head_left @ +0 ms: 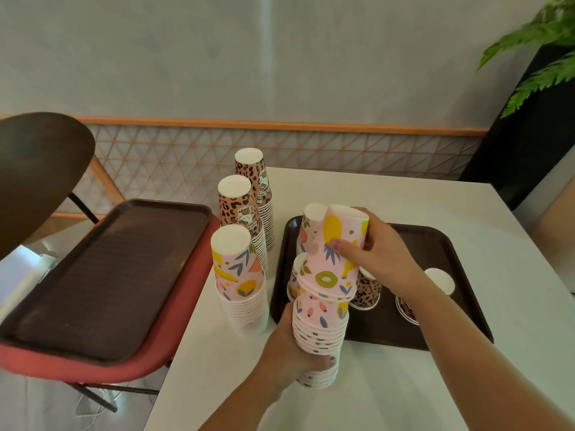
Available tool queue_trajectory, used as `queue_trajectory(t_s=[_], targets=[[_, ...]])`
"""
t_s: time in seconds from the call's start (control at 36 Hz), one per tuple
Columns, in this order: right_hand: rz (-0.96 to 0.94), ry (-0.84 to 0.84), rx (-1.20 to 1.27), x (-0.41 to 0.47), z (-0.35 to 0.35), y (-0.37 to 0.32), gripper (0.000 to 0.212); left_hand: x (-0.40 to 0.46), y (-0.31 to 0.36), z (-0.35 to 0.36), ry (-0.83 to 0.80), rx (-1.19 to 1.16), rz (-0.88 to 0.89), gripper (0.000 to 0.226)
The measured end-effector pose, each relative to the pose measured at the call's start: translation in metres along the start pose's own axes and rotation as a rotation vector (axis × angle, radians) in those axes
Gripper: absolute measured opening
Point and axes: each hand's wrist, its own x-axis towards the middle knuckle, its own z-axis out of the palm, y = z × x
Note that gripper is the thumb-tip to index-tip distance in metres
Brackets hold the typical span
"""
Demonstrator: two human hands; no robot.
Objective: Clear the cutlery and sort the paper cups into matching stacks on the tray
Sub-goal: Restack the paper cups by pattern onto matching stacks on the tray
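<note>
The white table (389,384) carries a dark tray (441,244) at its far right, and a second, bare tray (102,275) lies on a red chair seat (93,368) to the left. Three tall inverted stacks stand on the table just left of the first tray: two leopard stacks (241,213), one behind the other, and one fruit-print stack (241,284) nearest. A fourth stack, the held fruit-print stack (320,334), is gripped low by the left hand (289,353), fingers curled round its lower rims, at the tray's near-left corner. The right hand (382,247) clamps a single fruit-print cup (333,253), thumb in front and fingers behind, tilted with its base leaning away to the upper right and its mouth partly over the stack's top. The coming move looks to turn on that tilt: the cup's long axis must swing upright into line with the stack below, and the right hand, directly above, does it. On the tray I count about two more fruit-print cups behind the held one, one leopard cup (368,290) beside the stack, another (407,309) partly hidden by the forearm, and one white cup (441,279). No cutlery shows
</note>
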Motion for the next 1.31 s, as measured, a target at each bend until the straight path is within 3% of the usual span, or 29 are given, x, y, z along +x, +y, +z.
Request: queue_trajectory(t_s=[0.11, 0.25, 0.33, 0.47, 0.64, 0.81, 0.97, 1.08, 1.19, 1.31], targets=[[0.069, 0.111, 0.213, 0.014, -0.005, 0.005, 0.048, 0.0, -0.007, -0.001, 0.009, 0.009, -0.025, 0.088], [0.096, 0.366, 0.531, 0.048, -0.012, 0.015, 0.021, 0.002, -0.01, -0.002, 0.008, 0.035, -0.041, 0.09], [0.06, 0.507, 0.406, 0.067, -0.008, 0.023, 0.05, 0.003, -0.012, -0.003, 0.004, 0.024, -0.059, 0.084], [-0.015, 0.559, 0.092, 0.092, 0.009, 0.038, 0.057, 0.005, -0.014, -0.006, 0.022, 0.018, -0.067, 0.081], [-0.027, 0.463, -0.051, 0.102, 0.028, 0.056, 0.062, 0.009, -0.02, -0.008, 0.028, -0.005, -0.075, 0.095], [-0.01, 0.364, -0.133, 0.097, 0.033, 0.068, 0.068, 0.007, -0.015, -0.008, 0.038, -0.011, -0.089, 0.08], [-0.077, 0.417, -0.032, 0.065, 0.024, 0.051, 0.061, 0.005, -0.008, -0.004, 0.029, -0.007, -0.08, 0.085], [-0.085, 0.154, 0.064, 0.031, 0.017, 0.024, 0.047, 0.004, -0.001, -0.002, 0.034, 0.003, -0.057, 0.09], [0.001, -0.162, 0.025, 0.001, 0.013, 0.013, 0.049, 0.001, 0.006, 0.0, 0.025, -0.026, -0.037, 0.084], [0.049, -0.251, -0.052, -0.017, 0.012, 0.008, 0.055, -0.003, 0.016, 0.002, 0.026, -0.033, -0.002, 0.095]])
